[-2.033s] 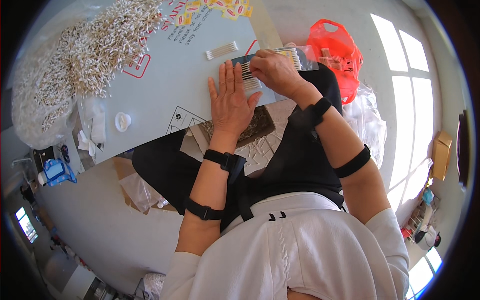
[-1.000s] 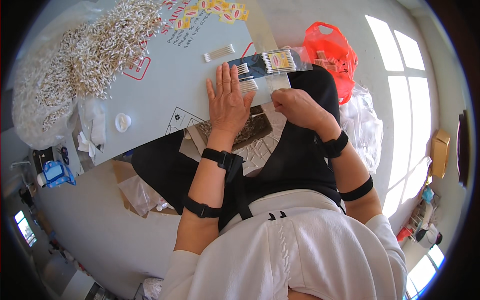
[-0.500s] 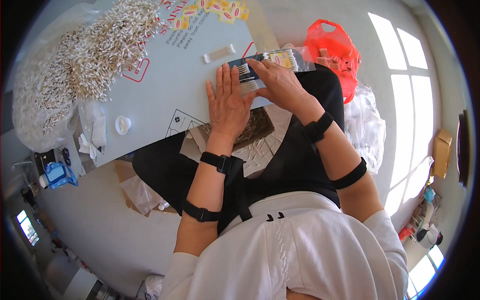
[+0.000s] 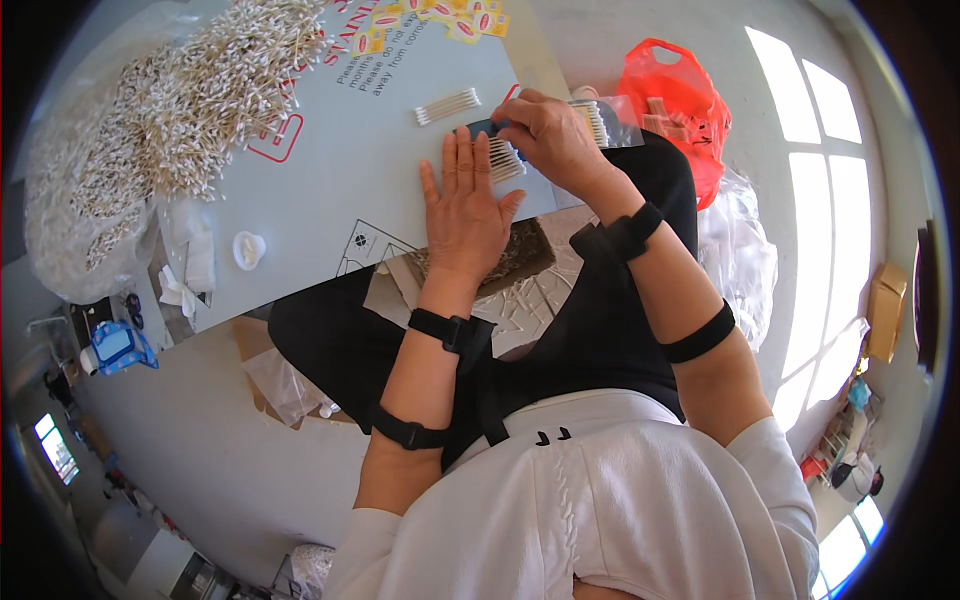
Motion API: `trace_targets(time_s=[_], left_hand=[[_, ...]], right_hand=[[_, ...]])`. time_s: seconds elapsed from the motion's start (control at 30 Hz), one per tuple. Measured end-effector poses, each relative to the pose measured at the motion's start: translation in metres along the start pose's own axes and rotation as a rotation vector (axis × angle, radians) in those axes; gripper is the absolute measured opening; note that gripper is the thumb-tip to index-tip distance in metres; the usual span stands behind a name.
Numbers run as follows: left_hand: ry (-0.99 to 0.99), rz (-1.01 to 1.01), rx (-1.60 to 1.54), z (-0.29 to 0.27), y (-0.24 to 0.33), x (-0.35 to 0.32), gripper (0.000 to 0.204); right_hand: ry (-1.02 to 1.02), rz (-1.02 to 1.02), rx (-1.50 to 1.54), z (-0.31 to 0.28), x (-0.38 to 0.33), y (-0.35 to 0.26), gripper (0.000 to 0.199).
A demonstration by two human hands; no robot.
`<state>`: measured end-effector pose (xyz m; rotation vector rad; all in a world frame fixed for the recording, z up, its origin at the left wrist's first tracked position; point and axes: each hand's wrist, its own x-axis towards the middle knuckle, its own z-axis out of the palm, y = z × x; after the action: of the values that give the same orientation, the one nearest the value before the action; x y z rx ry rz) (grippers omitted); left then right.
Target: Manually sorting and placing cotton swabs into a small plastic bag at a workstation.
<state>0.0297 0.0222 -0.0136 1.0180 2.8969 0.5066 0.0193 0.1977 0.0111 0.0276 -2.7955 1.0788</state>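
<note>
1. At twelve o'clock from the middle of the view, the person's left hand (image 4: 467, 215) lies palm down, its fingers stretched straight and close together, its thumb spread toward one o'clock. It grips nothing visible; what lies beneath the fingers cannot be told.
2. Toward one o'clock, the right hand (image 4: 552, 140) bends over the work with its fingers curled and their tips drawn near the thumb. Whether anything is pinched there cannot be told.
3. Between the two hands, at one o'clock from the left palm, sits a row of cotton swabs (image 4: 506, 160), its near side beside the left index finger and thumb. A dark blue strip (image 4: 483, 127) shows beyond it, just past the left fingertips.
4. At two o'clock from the right hand, a swab pack (image 4: 599, 122) with a yellow card lies partly hidden behind that hand.
5. At eleven o'clock from the left fingertips, a small bundle of swabs (image 4: 447, 106) lies apart on the grey table (image 4: 340, 180).
6. Farther out, a large swab heap (image 4: 215, 95) spreads toward ten o'clock, yellow cards (image 4: 463, 27) are scattered at twelve, and a red bag (image 4: 675, 100) stands between one and two.
</note>
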Motion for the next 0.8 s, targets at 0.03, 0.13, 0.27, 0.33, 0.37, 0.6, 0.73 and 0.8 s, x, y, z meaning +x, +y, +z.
trace_targets(time_s=[0.03,0.13,0.27,0.33,0.37,0.6,0.73,0.8], left_hand=[[0.002,0.004,-0.004,0.000,0.000,0.000,0.077],[-0.007,0.002,-0.013,-0.001,0.001,0.000,0.078],[-0.026,-0.005,-0.011,-0.001,0.001,-0.001,0.076],[-0.026,-0.006,-0.008,-0.001,0.000,-0.001,0.077],[-0.026,-0.007,-0.008,-0.001,0.000,-0.001,0.077],[-0.024,-0.006,0.002,-0.001,0.000,-0.001,0.078],[-0.021,-0.003,0.012,-0.002,0.001,-0.001,0.078],[-0.022,-0.002,0.012,-0.002,0.002,0.000,0.078]], right_hand=[[0.112,-0.031,-0.007,0.004,0.007,0.001,0.018],[0.137,-0.084,-0.074,0.013,0.026,0.004,0.011],[0.123,-0.177,-0.156,0.022,0.038,0.006,0.007],[0.087,-0.199,-0.246,0.025,0.039,0.007,0.007],[0.087,-0.199,-0.246,0.025,0.039,0.008,0.007],[0.084,-0.193,-0.150,0.018,0.037,0.004,0.009],[0.048,-0.231,-0.182,0.020,0.045,0.003,0.009],[0.055,-0.228,-0.188,0.023,0.047,0.005,0.009]])
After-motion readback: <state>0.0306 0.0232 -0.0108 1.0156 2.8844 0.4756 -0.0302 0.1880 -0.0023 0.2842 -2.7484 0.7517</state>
